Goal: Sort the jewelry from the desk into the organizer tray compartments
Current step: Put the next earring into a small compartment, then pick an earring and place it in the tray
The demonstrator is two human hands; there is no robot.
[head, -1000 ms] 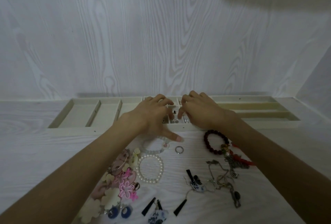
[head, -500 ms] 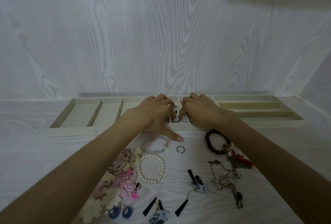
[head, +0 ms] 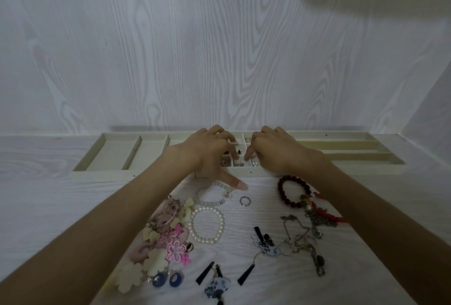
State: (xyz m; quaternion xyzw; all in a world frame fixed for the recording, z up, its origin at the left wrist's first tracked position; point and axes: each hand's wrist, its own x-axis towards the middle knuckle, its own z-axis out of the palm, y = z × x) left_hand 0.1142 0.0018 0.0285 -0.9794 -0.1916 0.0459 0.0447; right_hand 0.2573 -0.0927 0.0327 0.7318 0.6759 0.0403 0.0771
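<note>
The light is dim, cool and flat, with a bluish-grey cast over the wood-grain wall [head: 170,48]; a broad soft shadow darkens the upper right corner; a thin dark shadow lines the wall behind the organizer tray [head: 109,173]; wide-angle distortion bends the desk [head: 36,194] edges and stretches both forearms; small trinkets look soft and grainy; no glare anywhere.

head-worn view, angled down, close over desk [head: 61,197]
</note>
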